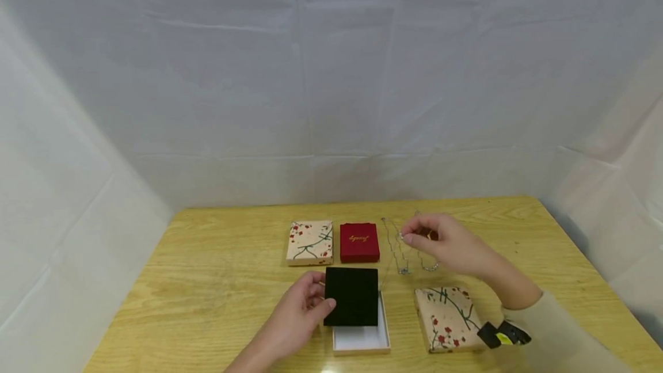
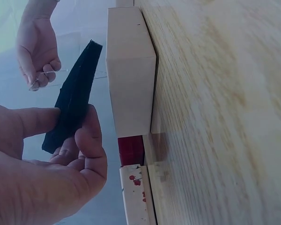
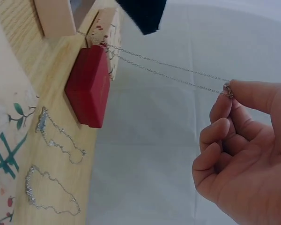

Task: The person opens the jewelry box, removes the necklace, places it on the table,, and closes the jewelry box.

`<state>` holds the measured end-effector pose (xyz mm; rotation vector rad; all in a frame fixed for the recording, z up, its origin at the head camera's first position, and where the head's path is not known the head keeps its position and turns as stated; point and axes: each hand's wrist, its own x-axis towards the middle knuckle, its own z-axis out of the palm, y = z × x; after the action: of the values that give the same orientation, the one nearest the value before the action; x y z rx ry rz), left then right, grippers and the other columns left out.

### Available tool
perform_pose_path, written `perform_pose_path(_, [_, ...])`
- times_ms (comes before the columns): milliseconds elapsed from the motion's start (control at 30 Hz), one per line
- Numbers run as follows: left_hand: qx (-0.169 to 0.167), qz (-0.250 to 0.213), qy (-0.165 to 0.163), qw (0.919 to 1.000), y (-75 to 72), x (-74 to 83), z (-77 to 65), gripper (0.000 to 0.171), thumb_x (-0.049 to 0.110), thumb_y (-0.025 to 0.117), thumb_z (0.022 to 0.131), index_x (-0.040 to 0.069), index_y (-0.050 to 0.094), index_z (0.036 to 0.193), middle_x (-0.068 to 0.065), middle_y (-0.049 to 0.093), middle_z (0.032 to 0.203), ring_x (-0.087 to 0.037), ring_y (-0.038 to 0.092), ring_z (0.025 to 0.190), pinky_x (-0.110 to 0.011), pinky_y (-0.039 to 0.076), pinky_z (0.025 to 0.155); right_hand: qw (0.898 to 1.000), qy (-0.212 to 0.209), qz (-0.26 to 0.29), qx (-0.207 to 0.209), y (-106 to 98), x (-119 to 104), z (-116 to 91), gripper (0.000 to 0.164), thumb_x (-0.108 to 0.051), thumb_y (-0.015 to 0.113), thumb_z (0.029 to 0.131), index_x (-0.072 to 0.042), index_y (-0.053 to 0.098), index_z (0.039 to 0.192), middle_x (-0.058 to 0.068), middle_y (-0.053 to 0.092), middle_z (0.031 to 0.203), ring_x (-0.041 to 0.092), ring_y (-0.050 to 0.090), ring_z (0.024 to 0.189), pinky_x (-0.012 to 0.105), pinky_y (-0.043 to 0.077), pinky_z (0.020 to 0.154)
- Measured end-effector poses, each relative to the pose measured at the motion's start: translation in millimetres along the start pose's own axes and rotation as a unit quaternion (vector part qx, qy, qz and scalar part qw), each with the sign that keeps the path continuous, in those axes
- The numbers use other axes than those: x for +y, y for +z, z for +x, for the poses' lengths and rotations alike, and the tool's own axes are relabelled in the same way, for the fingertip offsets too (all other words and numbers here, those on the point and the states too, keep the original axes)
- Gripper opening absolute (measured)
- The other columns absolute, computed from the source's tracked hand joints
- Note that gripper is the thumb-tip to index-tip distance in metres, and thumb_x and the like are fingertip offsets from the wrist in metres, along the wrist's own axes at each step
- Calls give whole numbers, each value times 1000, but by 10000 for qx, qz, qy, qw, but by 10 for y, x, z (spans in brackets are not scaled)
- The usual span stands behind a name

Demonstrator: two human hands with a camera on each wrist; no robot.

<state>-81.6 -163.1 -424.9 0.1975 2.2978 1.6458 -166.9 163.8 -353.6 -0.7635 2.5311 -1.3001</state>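
Note:
My left hand (image 1: 290,316) grips a square black pad (image 1: 352,297) by its left side, thumb on the near face and fingers behind. The pad is raised and tilted over an open white-lined box (image 1: 361,339), covering its far part in the head view. My right hand (image 1: 456,242) is lifted, pinching one end of a thin silver necklace (image 3: 168,63) between thumb and fingertips. From there two strands stretch toward the open box, where their far end is partly hidden. Two more silver chains (image 3: 70,145) lie on the table beneath the right hand.
A small red box (image 1: 359,242) with gold lettering stands behind the pad. To its left is a cream box (image 1: 311,242) with a flower print. A matching flower-print piece (image 1: 448,318) lies near the right forearm. White cloth (image 1: 331,85) hangs behind the wooden table (image 1: 207,281).

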Motion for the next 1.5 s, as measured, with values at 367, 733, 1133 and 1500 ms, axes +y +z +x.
perform_pose_path(367, [-6,-113,74,9999,6,3,15,51,16,70,102,-7,48,142,-8,70,110,-22,64,100,-32,56,78,9988,189,435,-97,-201,-53,-75,16,-20,61,110,-7,69,113,10,65,105,29,59,95,32,55,80])
perform_pose_path(733, [-20,-145,12,9999,10,-12,15,52,17,70,102,-6,47,143,-9,69,113,-23,64,102,-35,57,80,9987,98,473,149,-418,-115,-166,16,-17,59,111,-4,68,115,11,66,105,23,61,92,31,56,80])
perform_pose_path(1133, [-38,-177,-38,9998,-1,-21,22,52,17,70,102,-6,47,143,-8,69,112,-22,63,101,-33,56,78,9978,250,-253,563,-734,-25,-289,19,-21,58,111,-6,68,117,9,66,108,21,62,95,31,54,79])
perform_pose_path(1500, [25,-154,-47,9999,1,-32,12,52,17,71,102,-6,48,143,-9,69,115,-23,64,103,-36,57,81,9917,531,-1072,481,-998,174,-334,19,-20,53,113,-8,67,119,5,63,104,20,54,91,31,47,74])
